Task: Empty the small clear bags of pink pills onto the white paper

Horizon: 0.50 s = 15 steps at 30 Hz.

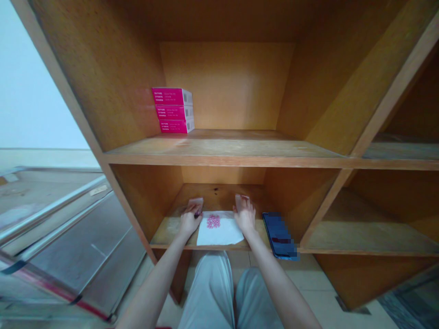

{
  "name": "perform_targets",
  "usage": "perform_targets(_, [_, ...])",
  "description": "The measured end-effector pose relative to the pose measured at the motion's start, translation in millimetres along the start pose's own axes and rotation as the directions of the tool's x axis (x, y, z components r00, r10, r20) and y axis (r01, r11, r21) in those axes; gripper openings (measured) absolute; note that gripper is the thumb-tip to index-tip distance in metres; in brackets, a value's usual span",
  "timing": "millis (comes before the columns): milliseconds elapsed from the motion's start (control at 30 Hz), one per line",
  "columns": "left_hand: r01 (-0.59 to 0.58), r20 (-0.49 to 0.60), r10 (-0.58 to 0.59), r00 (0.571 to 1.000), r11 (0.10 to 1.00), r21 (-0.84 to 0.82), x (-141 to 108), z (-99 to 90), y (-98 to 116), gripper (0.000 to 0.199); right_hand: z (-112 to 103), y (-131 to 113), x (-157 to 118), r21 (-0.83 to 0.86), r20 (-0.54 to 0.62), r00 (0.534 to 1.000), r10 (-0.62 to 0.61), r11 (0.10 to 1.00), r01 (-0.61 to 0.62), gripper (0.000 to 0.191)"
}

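Observation:
On the lower wooden shelf (164, 230) lies a white paper sheet (219, 230), crumpled at the edges, with a small heap of pink tablets (213, 221) on it. My left hand (190, 218) is at the sheet's left edge, its fingers closed on a small dark object (197, 215), perhaps a pen. Just beyond those fingers is a pale scrap of paper (195, 201). My right hand (244, 214) rests at the sheet's right corner with its fingers spread, holding nothing that I can see. A pale scrap (242, 197) may lie beyond its fingertips.
A dark blue phone (279, 236) lies to the right of my right hand, overhanging the shelf edge. Several pink boxes (173, 110) are stacked on the shelf above. Wooden partitions (298, 205) flank this compartment. A metal-framed cart (61, 228) stands to the left.

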State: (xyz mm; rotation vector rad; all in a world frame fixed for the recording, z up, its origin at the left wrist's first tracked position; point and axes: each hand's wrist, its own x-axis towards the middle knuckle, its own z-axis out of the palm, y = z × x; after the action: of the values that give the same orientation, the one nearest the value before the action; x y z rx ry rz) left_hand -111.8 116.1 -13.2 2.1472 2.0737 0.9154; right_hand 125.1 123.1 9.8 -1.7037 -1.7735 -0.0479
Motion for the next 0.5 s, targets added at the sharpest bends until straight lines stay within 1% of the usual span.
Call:
perform_targets(67, [-0.017,-0.008,0.017,1.000,1.000,0.004,0,0.1,0,0.041,3,3,2,-0.096,0.046,0.998,0.036,0.995,-0.031,0.055])
perform_targets(200, [-0.025,-0.009,0.025,1.000,1.000,-0.007,0,-0.7,1,0.040,11,6,3,-0.159,0.114,0.988,0.107,0.983,-0.088,0.065])
perform_targets(333, [-0.027,-0.018,0.027,0.999,0.999,-0.021,-1,-2.4,3,0.040,16,9,3,-0.165,0.139,0.982,0.125,0.981,-0.102,0.066])
perform_targets(500, [0.001,-0.009,-0.001,1.000,1.000,-0.028,-1,-4.6,6,0.039,17,9,2,-0.138,0.117,0.983,0.143,0.982,-0.127,0.061])
